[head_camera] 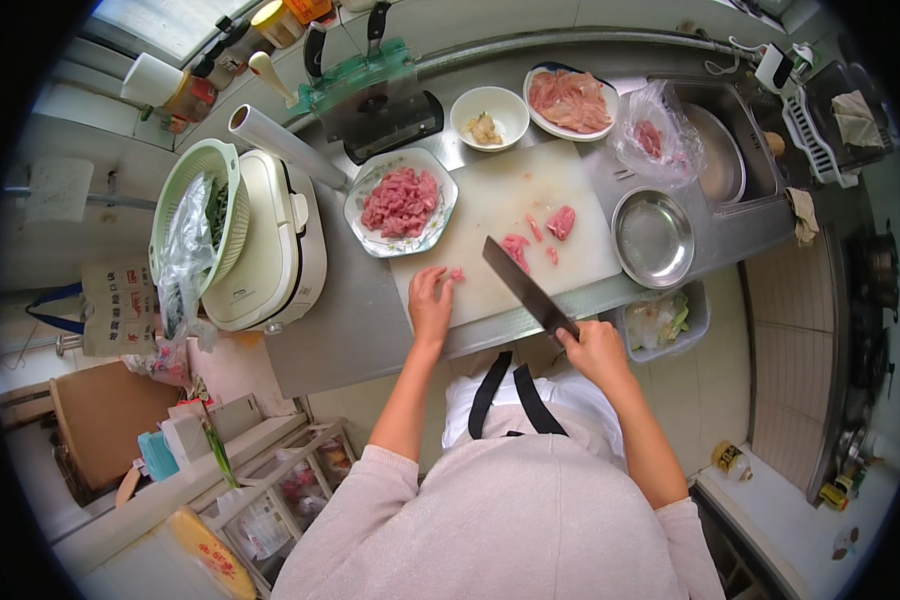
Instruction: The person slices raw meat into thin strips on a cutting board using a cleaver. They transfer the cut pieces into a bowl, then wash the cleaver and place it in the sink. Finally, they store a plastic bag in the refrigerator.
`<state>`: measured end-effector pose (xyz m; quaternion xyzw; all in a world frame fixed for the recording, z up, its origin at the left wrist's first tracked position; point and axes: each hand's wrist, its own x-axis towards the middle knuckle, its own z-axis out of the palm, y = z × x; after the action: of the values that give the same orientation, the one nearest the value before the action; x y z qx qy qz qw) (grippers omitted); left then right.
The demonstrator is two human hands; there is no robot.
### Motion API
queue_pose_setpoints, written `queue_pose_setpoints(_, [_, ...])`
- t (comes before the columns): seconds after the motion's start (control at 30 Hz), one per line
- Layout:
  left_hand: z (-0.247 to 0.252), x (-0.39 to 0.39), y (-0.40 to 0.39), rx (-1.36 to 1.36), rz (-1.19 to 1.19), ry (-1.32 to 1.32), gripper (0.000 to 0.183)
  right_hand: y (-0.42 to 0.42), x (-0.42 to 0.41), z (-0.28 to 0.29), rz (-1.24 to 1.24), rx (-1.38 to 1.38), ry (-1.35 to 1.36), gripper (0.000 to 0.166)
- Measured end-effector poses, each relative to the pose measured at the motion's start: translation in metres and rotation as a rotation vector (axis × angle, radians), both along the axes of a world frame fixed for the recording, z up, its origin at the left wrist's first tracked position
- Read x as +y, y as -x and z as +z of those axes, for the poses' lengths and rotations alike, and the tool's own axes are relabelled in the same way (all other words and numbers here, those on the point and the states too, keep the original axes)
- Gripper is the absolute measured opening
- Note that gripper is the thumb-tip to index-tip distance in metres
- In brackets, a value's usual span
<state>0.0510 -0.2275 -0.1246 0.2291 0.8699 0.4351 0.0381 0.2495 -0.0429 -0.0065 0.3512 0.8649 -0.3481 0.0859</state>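
Note:
My right hand point(594, 351) grips the handle of a cleaver point(526, 288), whose dark blade reaches up and left over the white cutting board point(570, 180). My left hand point(430, 301) is at the board's left front part, fingers curved beside a small scrap of raw meat point(457, 274); whether it touches the scrap I cannot tell. Behind the blade lies some cut meat point(515, 251), with thin strips and a larger chunk of raw meat point(561, 223) to its right. A patterned plate point(445, 174) at the board's left rear corner holds a heap of diced meat point(400, 202).
Behind the board stand a white bowl point(508, 108) and a plate of sliced meat point(571, 103). To the right are a plastic bag with meat point(654, 139), a steel bowl point(653, 237) and the sink point(765, 169). A knife rack point(367, 82) and a white cooker point(259, 255) stand left.

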Motion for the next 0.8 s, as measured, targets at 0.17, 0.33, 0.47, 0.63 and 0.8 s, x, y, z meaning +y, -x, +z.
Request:
queue_pose_setpoints(0.17, [0.005, 0.016, 0.018, 0.084, -0.295, 0.112, 0.008, 0.0, 0.008, 0.004, -0.188, 0.04, 0.003, 0.033])
queue_pose_setpoints(0.33, [0.016, 0.039, 0.006, -0.038, -0.297, -0.025, 0.013, 0.01, 0.008, 0.013, -0.209, 0.037, 0.006, 0.031])
queue_pose_setpoints(0.47, [0.01, 0.037, 0.003, 0.187, -0.374, 0.049, 0.015, 0.017, -0.004, 0.01, -0.145, -0.001, 0.003, 0.028])
queue_pose_setpoints(0.63, [0.013, 0.033, 0.0, 0.185, -0.283, 0.044, 0.016, 0.02, -0.013, 0.008, -0.07, -0.062, -0.026, 0.027])
queue_pose_setpoints(0.8, [0.017, 0.041, 0.009, 0.198, -0.31, 0.112, 0.018, 0.01, -0.008, 0.012, -0.017, -0.112, 0.014, 0.025])
